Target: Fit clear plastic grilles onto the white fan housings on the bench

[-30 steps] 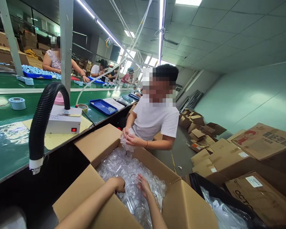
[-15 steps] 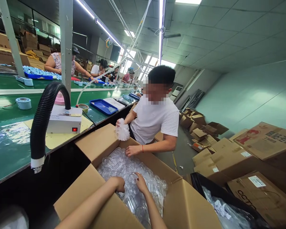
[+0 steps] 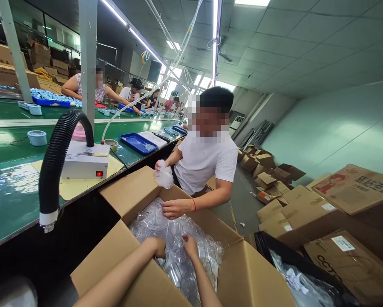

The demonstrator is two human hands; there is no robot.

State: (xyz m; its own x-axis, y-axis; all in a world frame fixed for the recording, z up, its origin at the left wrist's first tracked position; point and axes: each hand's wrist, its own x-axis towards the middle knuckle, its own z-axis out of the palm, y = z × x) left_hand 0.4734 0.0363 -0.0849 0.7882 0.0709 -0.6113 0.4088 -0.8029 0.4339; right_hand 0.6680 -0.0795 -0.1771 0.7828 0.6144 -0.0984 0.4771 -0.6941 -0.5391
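Observation:
Both my hands reach down into an open cardboard box [image 3: 242, 273] filled with clear plastic parts [image 3: 178, 264] in thin film. My left hand [image 3: 157, 246] is curled into a fist at the near edge of the pile, its fingers buried among the parts. My right hand [image 3: 190, 246] has its fingers bent and pressed into the clear parts. What either hand grips is hidden. Across the box a person in a white shirt [image 3: 204, 162] holds a crumpled wad of clear film [image 3: 164, 176] in one raised hand and reaches the other hand [image 3: 174, 208] into the box.
A green conveyor table [image 3: 12, 200] runs along the left with a white device [image 3: 84, 161], a black corrugated hose [image 3: 55, 162] and blue trays [image 3: 136, 143]. Other people sit further along it. Cardboard boxes [image 3: 347, 192] and a black-lined bag [image 3: 300, 277] stand on the right.
The person opposite lifted a wad of clear film out of the box and lowered the other hand back into it. My hands stayed in the pile, shifting only slightly.

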